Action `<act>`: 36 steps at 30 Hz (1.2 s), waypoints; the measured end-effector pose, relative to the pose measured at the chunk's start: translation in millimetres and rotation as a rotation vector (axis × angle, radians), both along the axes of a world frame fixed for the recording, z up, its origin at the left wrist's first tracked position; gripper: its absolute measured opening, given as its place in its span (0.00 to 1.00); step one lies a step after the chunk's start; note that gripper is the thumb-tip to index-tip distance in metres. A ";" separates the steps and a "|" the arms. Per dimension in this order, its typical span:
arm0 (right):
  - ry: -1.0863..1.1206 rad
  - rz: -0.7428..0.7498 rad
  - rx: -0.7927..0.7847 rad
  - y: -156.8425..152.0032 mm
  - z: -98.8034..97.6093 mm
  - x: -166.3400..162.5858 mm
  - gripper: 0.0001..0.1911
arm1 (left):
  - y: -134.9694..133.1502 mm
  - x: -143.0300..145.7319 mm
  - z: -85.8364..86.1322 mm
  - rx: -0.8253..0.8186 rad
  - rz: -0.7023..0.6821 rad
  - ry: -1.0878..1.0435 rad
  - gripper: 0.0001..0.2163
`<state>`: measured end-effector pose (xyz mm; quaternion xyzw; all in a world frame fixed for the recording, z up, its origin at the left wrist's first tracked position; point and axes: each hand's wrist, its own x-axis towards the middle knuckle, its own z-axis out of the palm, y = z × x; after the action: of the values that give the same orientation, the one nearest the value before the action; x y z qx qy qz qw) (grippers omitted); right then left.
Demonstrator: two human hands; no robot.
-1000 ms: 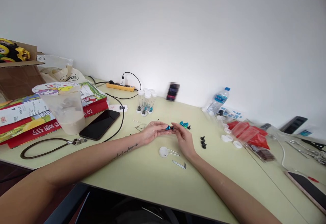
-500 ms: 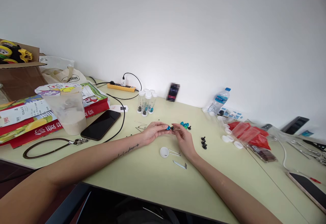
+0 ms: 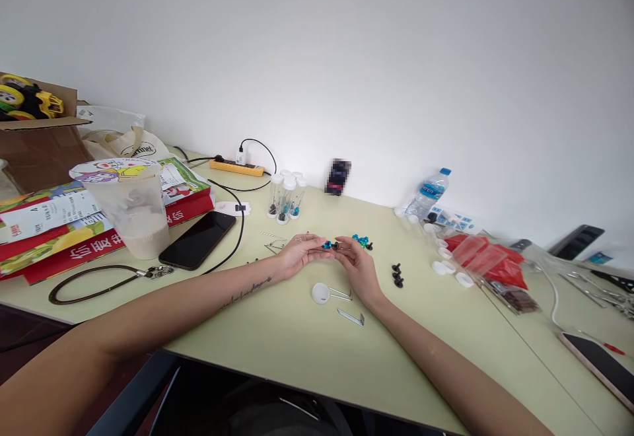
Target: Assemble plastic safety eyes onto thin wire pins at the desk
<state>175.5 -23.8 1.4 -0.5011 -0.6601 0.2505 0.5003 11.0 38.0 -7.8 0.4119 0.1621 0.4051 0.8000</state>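
Observation:
Between thumb and fingers, my left hand (image 3: 300, 255) pinches a small blue metallic piece (image 3: 327, 245). My right hand (image 3: 357, 265) pinches a small black piece (image 3: 336, 246) right beside it; the two pieces meet end to end or nearly so, too small to tell. Several blue and green pieces (image 3: 360, 240) lie behind my right fingers. To the right of that hand is a group of black pieces (image 3: 397, 275). Below my hands sit a round white cap (image 3: 320, 293) and several L-shaped hex keys (image 3: 351, 317).
Capped clear tubes (image 3: 288, 199) with small parts stand behind my left hand. On the left are a phone (image 3: 198, 240), a drink cup (image 3: 129, 215) and a cord loop (image 3: 94, 284). A water bottle (image 3: 430, 193), white caps (image 3: 464, 280) and red packaging (image 3: 488, 261) lie right.
Both hands stay at nearly the same spot. The blue and black pieces have turned slightly between my fingers, and more of the blue one shows. The camera view has shifted a little.

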 end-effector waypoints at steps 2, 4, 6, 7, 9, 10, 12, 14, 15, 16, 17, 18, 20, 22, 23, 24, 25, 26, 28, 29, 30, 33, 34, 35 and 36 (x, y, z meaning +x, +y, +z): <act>0.027 0.021 0.006 0.0 0.2 -0.4 0.13 | 0.6 -0.1 -0.3 0.011 0.007 0.015 0.08; 0.048 0.036 0.006 0.0 0.4 -0.5 0.11 | 1.3 -0.4 -0.5 0.028 0.005 0.035 0.09; 0.067 0.033 0.000 -0.3 0.7 -0.6 0.09 | 1.8 -0.7 -0.5 0.042 -0.006 0.044 0.09; 0.079 0.032 -0.005 -0.6 0.9 -0.7 0.09 | 2.0 -0.9 -0.4 0.048 -0.015 0.045 0.09; 0.104 0.039 -0.021 -1.3 1.6 -1.2 0.08 | 1.9 -1.3 0.1 0.059 -0.031 0.042 0.09; 0.111 0.045 -0.031 -1.7 1.9 -1.5 0.09 | 1.6 -1.5 0.6 0.064 -0.036 0.039 0.09; 0.107 0.054 -0.051 -2.3 2.2 -2.2 0.10 | 0.7 -1.8 1.7 0.069 -0.036 0.034 0.09; 0.093 0.056 -0.065 -2.6 2.3 -2.6 0.11 | -0.3 -1.9 2.8 0.071 -0.031 0.028 0.08; 0.087 0.058 -0.071 -2.7 2.2 -2.8 0.12 | -0.6 -1.8 3.1 0.072 -0.029 0.025 0.08; 0.082 0.059 -0.075 -2.8 2.3 -3.0 0.14 | -0.7 -1.7 3.1 0.072 -0.027 0.022 0.08; 0.080 0.054 -0.072 -3.1 2.5 -3.3 0.16 | -0.6 -1.5 2.8 0.072 -0.023 0.018 0.08; 0.080 0.040 -0.061 -3.6 2.9 -3.8 0.17 | -0.3 -1.3 2.2 0.072 -0.019 0.013 0.08; 0.067 -0.002 -0.011 -5.4 4.3 -5.2 0.19 | 0.8 -0.8 0.6 0.072 -0.013 0.006 0.08; 0.022 -0.037 0.052 -7.7 6.2 -6.8 0.20 | 1.8 -0.3 -0.9 0.073 -0.007 -0.001 0.08; -0.013 -0.043 0.074 -8.7 7.1 -7.4 0.20 | 2.0 -0.1 -1.4 0.075 -0.004 -0.004 0.08; -0.050 -0.043 0.086 -9.5 7.8 -7.9 0.20 | 2.1 0.1 -1.7 0.078 0.000 -0.007 0.08; -0.082 -0.042 0.091 -10.0 8.2 -8.0 0.20 | 2.0 0.1 -1.8 0.083 0.005 -0.008 0.08; -0.105 -0.041 0.089 -10.2 8.3 -7.9 0.20 | 1.8 0.1 -1.7 0.087 0.010 -0.008 0.08; -0.125 -0.042 0.076 -9.4 7.8 -7.1 0.21 | 1.0 -0.1 -1.0 0.090 0.015 -0.005 0.08; -0.123 -0.043 0.069 -8.7 7.2 -6.5 0.21 | 0.6 -0.3 -0.5 0.088 0.017 -0.004 0.08; -0.117 -0.044 0.061 -7.9 6.4 -5.9 0.21 | 0.2 -0.4 -0.1 0.085 0.019 -0.006 0.07; -0.091 -0.046 0.042 -6.4 4.9 -4.9 0.23 | -0.3 -0.5 0.9 0.076 0.020 -0.012 0.07; -0.081 -0.048 0.039 -6.5 4.9 -5.1 0.22 | -0.2 -0.4 1.0 0.071 0.021 -0.012 0.07; -0.068 -0.050 0.039 -6.8 5.3 -5.4 0.22 | 0.1 -0.4 1.1 0.063 0.024 -0.011 0.06; -0.055 -0.051 0.042 -7.5 6.0 -5.9 0.21 | 0.4 -0.3 1.1 0.053 0.027 -0.010 0.06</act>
<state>169.5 -31.2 7.4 -0.5139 -0.6656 0.2101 0.4988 10.7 38.4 -6.7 0.4285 0.1529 0.4223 0.7840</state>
